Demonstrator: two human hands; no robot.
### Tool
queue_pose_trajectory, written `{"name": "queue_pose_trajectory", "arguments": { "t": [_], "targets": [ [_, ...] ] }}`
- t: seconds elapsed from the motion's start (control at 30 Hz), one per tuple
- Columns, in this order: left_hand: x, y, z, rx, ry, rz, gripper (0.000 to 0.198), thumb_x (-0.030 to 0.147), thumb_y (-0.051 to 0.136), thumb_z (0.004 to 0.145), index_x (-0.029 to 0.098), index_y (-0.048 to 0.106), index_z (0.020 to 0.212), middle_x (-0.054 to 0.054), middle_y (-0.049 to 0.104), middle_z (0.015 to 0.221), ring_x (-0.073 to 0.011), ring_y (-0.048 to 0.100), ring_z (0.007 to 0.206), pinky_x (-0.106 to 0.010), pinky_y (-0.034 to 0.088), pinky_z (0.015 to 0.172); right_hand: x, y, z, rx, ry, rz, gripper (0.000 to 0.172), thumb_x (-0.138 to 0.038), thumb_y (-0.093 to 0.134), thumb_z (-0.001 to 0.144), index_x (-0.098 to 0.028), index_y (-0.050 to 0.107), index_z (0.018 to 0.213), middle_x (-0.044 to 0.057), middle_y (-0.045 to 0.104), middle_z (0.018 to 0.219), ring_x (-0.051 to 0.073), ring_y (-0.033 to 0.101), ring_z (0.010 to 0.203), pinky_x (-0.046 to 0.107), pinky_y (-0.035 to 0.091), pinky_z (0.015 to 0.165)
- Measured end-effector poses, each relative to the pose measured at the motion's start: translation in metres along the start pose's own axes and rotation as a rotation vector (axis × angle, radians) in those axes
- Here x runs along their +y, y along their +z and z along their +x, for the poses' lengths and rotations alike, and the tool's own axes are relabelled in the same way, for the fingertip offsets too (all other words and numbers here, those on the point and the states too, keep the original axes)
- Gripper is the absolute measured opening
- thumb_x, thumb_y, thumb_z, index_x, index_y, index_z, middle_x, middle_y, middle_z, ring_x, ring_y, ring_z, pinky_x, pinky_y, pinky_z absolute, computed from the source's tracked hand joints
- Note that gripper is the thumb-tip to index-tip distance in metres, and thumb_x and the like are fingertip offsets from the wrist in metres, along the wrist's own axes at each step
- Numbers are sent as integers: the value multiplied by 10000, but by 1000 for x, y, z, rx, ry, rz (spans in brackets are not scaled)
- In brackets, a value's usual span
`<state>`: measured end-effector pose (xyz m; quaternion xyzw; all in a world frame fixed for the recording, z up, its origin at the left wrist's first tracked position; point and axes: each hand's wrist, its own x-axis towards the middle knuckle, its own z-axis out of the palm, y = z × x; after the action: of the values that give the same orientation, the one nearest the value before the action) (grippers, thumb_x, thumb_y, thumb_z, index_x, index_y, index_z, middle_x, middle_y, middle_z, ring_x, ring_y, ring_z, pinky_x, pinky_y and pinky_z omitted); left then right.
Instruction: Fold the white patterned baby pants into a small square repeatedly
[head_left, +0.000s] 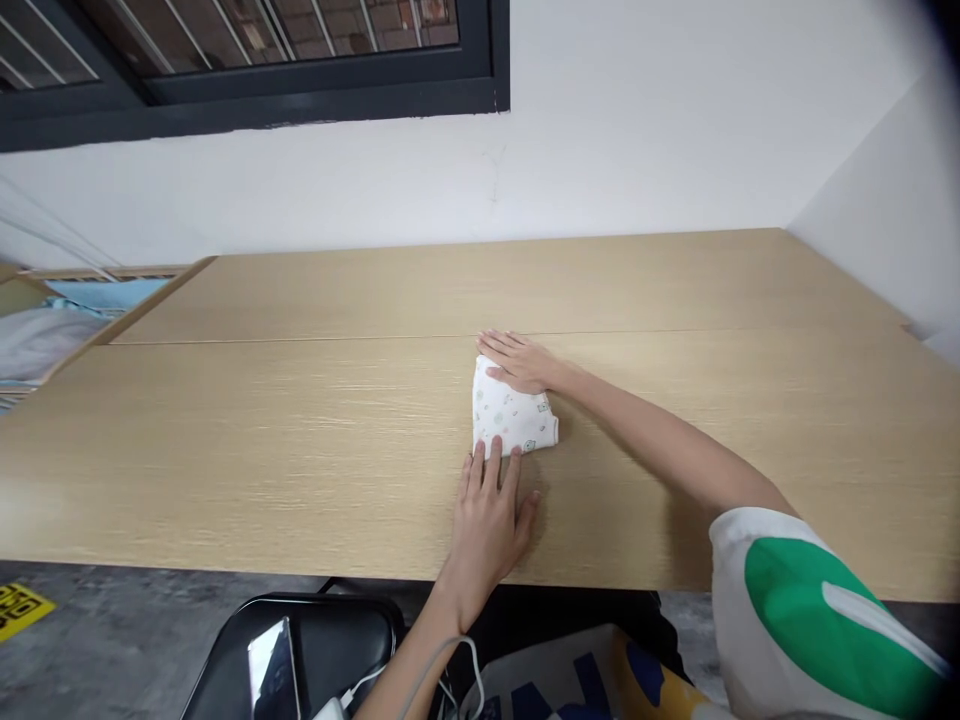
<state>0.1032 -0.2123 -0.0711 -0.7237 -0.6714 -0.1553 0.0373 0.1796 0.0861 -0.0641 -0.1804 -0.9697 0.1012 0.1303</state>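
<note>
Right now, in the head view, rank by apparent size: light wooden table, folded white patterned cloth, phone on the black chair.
1. Light wooden table
2. Folded white patterned cloth and dark phone look alike; phone sits nearer, so unranked.

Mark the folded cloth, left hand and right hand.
folded cloth [511, 418], head view, its printed middle.
left hand [489, 525], head view, back of the hand.
right hand [519, 362], head view, back of the hand.

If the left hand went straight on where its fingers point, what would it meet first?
The cloth: the left hand touches its near edge; the right hand rests on the far edge.
</note>
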Motion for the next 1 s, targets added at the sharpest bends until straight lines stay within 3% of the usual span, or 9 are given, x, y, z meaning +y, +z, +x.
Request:
{"name": "queue_pose_trajectory", "arguments": {
  "t": [0.13,0.27,0.4,0.53,0.63,0.7,0.8,0.9,1.0],
  "targets": [
    [-5,-3,4,3,24,-14,587,397,549,1033,171,468,1568,-187,396,1670,-415,361,1553,-615,424,1203,6,-4,3,13,43,-1,671,-471,301,1097,-133,266,1676,111,238,1748,266,169,1630,502,141,1327],
    [-29,-18,20,1,92,-84,406,266,503,1053,174,588,1439,-153,627,1484,-317,604,1369,-513,497,1160,-12,-16,-8,154,9,-36,634,-411,330,1089,-81,342,1630,179,273,1729,333,213,1604,549,201,1283],
    [-60,-29,38,3,191,-131,281,231,507,1054,170,663,1280,-127,722,1315,-269,690,1202,-465,559,1065,-45,-29,-44,193,39,-48,495,-389,331,1094,-116,607,1402,226,589,1430,360,525,1276,552,389,1085],
    [-76,-26,50,-1,291,-125,237,207,475,1056,156,673,1177,-148,715,1293,-283,658,1262,-495,528,1093,-66,-32,-96,75,-32,-4,515,-559,446,1056,-141,682,1240,189,671,1190,317,601,1068,497,446,971],
    [-78,-32,61,-74,239,-175,285,239,400,1079,152,640,1207,-149,741,1162,-266,702,1135,-493,528,1064,-68,-28,-126,35,-65,35,652,-649,636,936,-153,628,1360,216,621,1381,364,576,1257,526,433,1054],
    [-80,-42,71,-159,151,-250,330,306,354,1095,165,630,1208,-128,746,1086,-260,711,1029,-475,542,1004,-65,-25,-134,48,-44,69,545,-533,631,973,-175,613,1385,201,595,1464,355,550,1344,527,412,1109],
    [-89,-57,89,-288,40,-442,376,465,449,1060,192,646,1228,-107,745,1128,-259,691,1011,-417,547,943,-59,-24,-130,85,78,134,329,-346,468,1068,-186,654,1286,165,712,1292,310,653,1203,481,472,1031],
    [-100,-60,106,-376,-18,-614,565,599,691,887,178,679,1263,-109,741,1198,-271,681,1028,-361,550,888,-55,-31,-114,112,218,197,342,-394,401,1101,-185,658,1186,129,764,1039,294,707,966,412,510,870],
    [-110,-49,127,-369,-86,-708,598,621,672,867,131,703,1210,-104,762,1095,-242,684,923,-320,544,807,-53,-40,-97,143,360,266,337,-431,403,1103,-197,626,1202,95,761,954,278,705,863,358,496,778]
  ]
}}
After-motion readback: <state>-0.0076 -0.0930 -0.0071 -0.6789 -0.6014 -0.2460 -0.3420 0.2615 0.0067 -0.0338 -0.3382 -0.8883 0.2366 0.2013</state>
